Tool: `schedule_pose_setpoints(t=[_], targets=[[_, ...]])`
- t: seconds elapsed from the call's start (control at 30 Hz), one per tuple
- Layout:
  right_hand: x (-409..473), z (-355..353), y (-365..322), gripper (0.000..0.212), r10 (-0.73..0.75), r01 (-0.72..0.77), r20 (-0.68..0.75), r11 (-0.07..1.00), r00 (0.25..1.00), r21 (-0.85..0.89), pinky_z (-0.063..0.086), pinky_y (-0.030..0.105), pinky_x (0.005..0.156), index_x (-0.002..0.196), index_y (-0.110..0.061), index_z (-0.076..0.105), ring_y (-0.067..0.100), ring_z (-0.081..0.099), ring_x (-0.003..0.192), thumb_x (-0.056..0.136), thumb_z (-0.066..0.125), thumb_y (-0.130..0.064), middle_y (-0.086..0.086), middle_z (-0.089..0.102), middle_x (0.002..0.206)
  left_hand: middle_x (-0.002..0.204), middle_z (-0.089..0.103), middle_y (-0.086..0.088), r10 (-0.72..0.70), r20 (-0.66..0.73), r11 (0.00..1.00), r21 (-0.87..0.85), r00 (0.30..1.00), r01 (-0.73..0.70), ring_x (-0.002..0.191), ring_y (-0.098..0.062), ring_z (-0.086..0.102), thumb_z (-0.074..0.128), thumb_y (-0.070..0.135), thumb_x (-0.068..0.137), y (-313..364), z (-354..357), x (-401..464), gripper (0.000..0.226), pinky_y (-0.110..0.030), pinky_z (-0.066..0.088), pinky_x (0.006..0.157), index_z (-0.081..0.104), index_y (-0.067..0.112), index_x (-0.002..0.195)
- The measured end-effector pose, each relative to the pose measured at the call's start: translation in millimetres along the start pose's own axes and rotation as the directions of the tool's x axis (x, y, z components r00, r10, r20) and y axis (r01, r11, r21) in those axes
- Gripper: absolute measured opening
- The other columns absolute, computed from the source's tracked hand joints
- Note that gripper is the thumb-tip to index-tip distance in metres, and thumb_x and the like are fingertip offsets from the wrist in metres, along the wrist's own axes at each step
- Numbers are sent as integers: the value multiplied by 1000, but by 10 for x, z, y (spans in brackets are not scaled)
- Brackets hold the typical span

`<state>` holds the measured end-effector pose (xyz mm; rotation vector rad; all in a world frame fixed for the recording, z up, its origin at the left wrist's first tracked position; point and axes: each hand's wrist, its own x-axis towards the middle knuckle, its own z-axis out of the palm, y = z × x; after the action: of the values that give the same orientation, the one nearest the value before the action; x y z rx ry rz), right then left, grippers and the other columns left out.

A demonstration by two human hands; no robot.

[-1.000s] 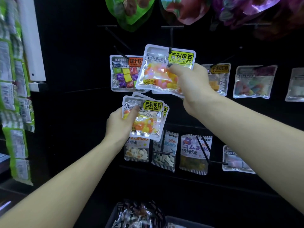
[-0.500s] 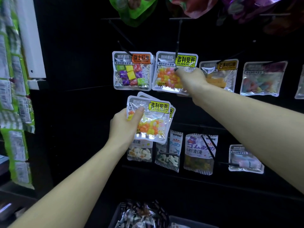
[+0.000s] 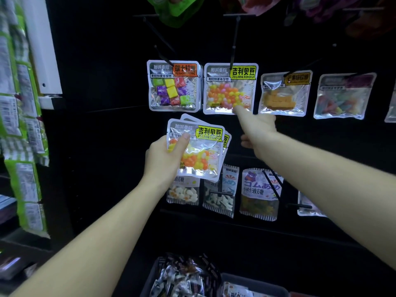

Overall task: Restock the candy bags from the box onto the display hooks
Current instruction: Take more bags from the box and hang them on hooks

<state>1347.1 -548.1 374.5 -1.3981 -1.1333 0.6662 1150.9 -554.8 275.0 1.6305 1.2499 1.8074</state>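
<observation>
Candy bags [image 3: 196, 152], a small fan of light, crinkly, slippery-looking pouches, sit pinched in the left hand [image 3: 165, 159] below the hooked jellybean bag [image 3: 230, 88], which the right hand [image 3: 256, 125] touches with one finger, so I'd grip by the stiff header.

The setting is a retail shop, at a confectionery display. A black display panel [image 3: 102, 86] carries rows of metal display hooks [image 3: 234, 39], each hung with sealed, printed candy bags [image 3: 230, 88] set side by side in product rows. A box [image 3: 255, 285] of wrapped sweets stands below. Green packets [image 3: 23, 125] hang at left.
</observation>
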Motion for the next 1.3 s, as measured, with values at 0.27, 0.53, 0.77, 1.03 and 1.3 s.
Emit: schedule_pose_setpoints(t=[0.27, 0.53, 0.77, 1.03, 1.3], targets=[[-643, 22, 500, 67, 41, 1, 420, 995, 907, -98, 53, 49, 101, 113, -21, 52, 26, 64, 114, 79, 67, -76, 13, 61, 125, 93, 61, 6, -44, -22, 999, 12, 999, 45, 83, -2, 53, 60, 66, 93, 73, 28, -42, 50, -30, 48, 81, 62, 15, 99], [-519, 16, 573, 55, -98, 113, 398, 994, 912, -14, 52, 43, 83, 93, -15, 48, 24, 63, 91, 74, 89, -45, 8, 61, 98, 92, 76, 5, -46, -8, 999, -19, 999, 46, 95, -20, 72, 62, 55, 98, 159, 42, -74, 20, -42, 58, 88, 73, 39, 89], [-483, 25, 579, 56, -115, 62, 435, 989, 893, 135, 47, 43, 77, 95, -11, 58, 25, 55, 84, 63, 88, -46, 26, 61, 96, 85, 73, 22, -207, 48, 961, -178, 977, 212, 83, 4, 68, 53, 57, 102, 164, 11, -18, 38, -24, 49, 80, 69, 23, 94], [-411, -161, 619, 22, -76, -14, 440, 980, 895, 198, 53, 49, 91, 111, 1, 74, 33, 66, 97, 91, 75, -10, 25, 70, 124, 114, 74, -8, -200, 95, 968, -136, 975, 212, 100, -23, 73, 57, 57, 100, 230, 1, -51, 40, -44, 57, 90, 66, 19, 109], [-408, -240, 582, 20, -57, -22, 386, 980, 921, 197, 52, 66, 101, 111, -2, 63, 36, 68, 105, 94, 69, -10, 23, 68, 125, 100, 69, -5, -138, 47, 978, -150, 989, 144, 66, -4, 71, 69, 29, 99, 196, -9, -89, 10, -21, 56, 52, 63, 22, 96]])
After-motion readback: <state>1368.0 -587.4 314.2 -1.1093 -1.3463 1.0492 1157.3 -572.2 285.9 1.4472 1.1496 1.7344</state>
